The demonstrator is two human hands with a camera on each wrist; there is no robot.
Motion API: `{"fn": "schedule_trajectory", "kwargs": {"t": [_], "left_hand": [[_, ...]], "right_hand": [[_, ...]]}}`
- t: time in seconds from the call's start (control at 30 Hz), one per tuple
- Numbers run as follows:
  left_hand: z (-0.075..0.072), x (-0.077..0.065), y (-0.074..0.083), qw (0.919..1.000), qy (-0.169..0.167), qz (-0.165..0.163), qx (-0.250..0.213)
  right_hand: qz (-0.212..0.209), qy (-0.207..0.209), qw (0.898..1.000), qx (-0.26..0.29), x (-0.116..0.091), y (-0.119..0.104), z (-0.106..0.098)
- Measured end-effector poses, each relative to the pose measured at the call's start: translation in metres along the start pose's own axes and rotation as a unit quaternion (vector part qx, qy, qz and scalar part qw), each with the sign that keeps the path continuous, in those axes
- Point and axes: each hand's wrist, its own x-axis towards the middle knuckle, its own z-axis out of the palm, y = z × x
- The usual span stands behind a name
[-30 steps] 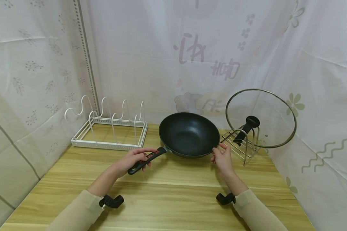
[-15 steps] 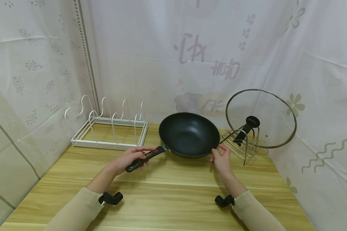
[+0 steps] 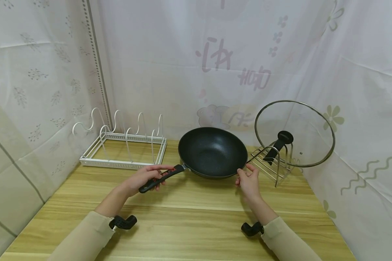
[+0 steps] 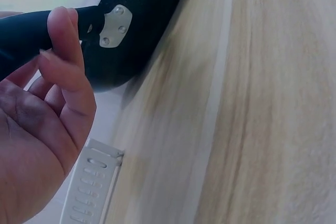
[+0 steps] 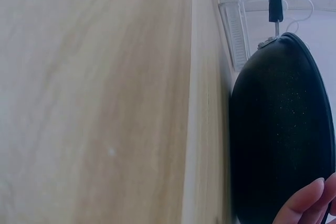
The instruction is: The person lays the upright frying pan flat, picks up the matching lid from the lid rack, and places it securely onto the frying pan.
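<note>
A black wok [image 3: 212,152] sits at the middle of the table, its dark inside facing up and toward me. My left hand [image 3: 143,180] grips its long black handle [image 3: 177,169], which points to the lower left; in the left wrist view the thumb and fingers close round this handle [image 4: 31,32]. On the right side, my right hand [image 3: 250,183] pinches the wok's rim between thumb and fingers. The right wrist view shows the wok's outer wall [image 5: 283,129] low over the wood, with fingertips [image 5: 307,200] on its near edge. Whether the base touches the table is unclear.
At the back left stands a white rack [image 3: 112,164] with several curved uprights. To the right, a small metal wire rack [image 3: 276,175] holds a glass lid [image 3: 308,128] tilted up, its black knob [image 3: 285,137] facing me. Printed curtains hang behind and at the sides.
The wok has turned slightly, its handle swinging a little left and up in the head view. Both hands have shifted slightly left with it, still holding the handle and rim.
</note>
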Motion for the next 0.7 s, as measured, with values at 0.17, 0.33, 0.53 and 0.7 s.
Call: {"fn": "schedule_trajectory", "kwargs": {"t": [0.17,0.33,0.53,0.7], "left_hand": [[-0.0026,-0.0026,0.0017,0.9998,-0.010,-0.012,-0.009],[-0.0039,-0.0042,0.0030,0.9996,-0.015,-0.019,-0.013],[-0.0071,-0.0046,0.0034,0.9997,-0.011,-0.014,-0.017],[-0.0097,-0.0055,0.0059,0.9997,-0.010,-0.015,-0.018]], "right_hand": [[-0.002,-0.002,1.000,0.003,-0.0016,0.0005,0.0016],[0.003,-0.001,1.000,0.002,-0.0044,0.0014,0.0033],[0.000,0.000,1.000,0.004,-0.0078,0.0015,0.0063],[-0.001,0.002,1.000,0.011,-0.0093,0.0019,0.0089]]}}
